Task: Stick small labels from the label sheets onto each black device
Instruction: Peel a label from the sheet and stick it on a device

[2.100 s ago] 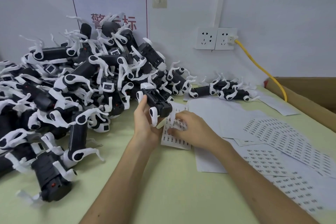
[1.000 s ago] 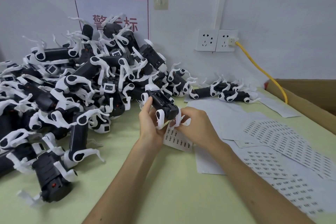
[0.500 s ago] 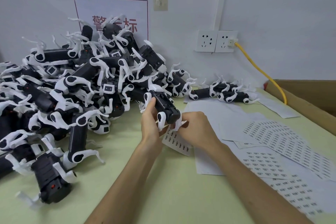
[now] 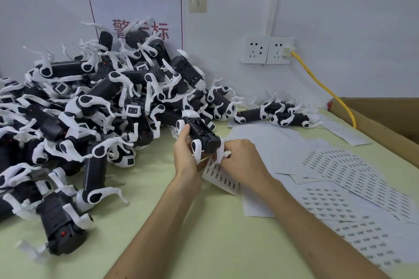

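- Gripping one device (image 4: pixel 201 135) in the left hand (image 4: pixel 184 158), up off the tabletop (image 4: pixel 204 233), just above a sheet (image 4: pixel 224 180).
- Pinching what looks like a small label (image 4: pixel 227 153) in the right hand (image 4: pixel 242 164), right at the near end of the device.
- Probably light and hard, with thin white legs, easy to bend or snap.
- Best to hold by the black body, not the legs.
- Thin, sticky, floppy label: take by one edge, then press flat.
- Many more waiting in the pile (image 4: pixel 90 120) on the left.
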Demonstrator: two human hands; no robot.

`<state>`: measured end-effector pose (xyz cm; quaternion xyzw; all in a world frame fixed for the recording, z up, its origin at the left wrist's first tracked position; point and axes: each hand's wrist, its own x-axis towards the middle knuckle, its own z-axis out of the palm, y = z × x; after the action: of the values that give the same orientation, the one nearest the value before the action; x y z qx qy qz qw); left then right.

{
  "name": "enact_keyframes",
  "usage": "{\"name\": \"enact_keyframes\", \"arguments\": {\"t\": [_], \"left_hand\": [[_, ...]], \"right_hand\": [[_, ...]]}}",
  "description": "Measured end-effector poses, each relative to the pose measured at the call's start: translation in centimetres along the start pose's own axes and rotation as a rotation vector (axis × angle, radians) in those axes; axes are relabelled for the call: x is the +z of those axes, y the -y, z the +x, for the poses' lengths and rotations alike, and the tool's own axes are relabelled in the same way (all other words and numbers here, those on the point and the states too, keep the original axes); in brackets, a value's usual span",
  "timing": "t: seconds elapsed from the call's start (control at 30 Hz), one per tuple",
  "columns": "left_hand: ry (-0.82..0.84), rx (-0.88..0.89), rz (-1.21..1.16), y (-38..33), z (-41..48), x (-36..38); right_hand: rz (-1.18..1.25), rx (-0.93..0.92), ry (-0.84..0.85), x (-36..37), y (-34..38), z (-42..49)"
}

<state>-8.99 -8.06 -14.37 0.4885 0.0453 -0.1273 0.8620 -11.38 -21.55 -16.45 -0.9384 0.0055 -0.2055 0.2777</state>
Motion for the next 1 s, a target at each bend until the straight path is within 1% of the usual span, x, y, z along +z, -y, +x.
{"name": "enact_keyframes", "arguments": {"t": [0.27, 0.5, 0.7, 0.87, 1.0], "left_hand": [[-0.074, -0.025, -0.012, 0.2, 0.0, 0.1], [-0.128, 0.004, 0.037, 0.5, 0.5, -0.1], [-0.133, 0.009, 0.036, 0.5, 0.9, -0.3], [-0.132, -0.078, 0.040, 0.9, 0.8, -0.2], [-0.096, -0.060, 0.013, 1.0, 0.8, -0.2]], "right_hand": [[0.005, -0.024, -0.010, 0.2, -0.2, 0.0], [0.035, -0.010, -0.019, 0.2, -0.3, -0.1], [0.011, 0.014, -0.017, 0.4, -0.4, 0.1], [0.091, 0.010, -0.019, 0.1, -0.4, -0.1], [0.061, -0.014, 0.053, -0.2, -0.8, 0.1]]}}
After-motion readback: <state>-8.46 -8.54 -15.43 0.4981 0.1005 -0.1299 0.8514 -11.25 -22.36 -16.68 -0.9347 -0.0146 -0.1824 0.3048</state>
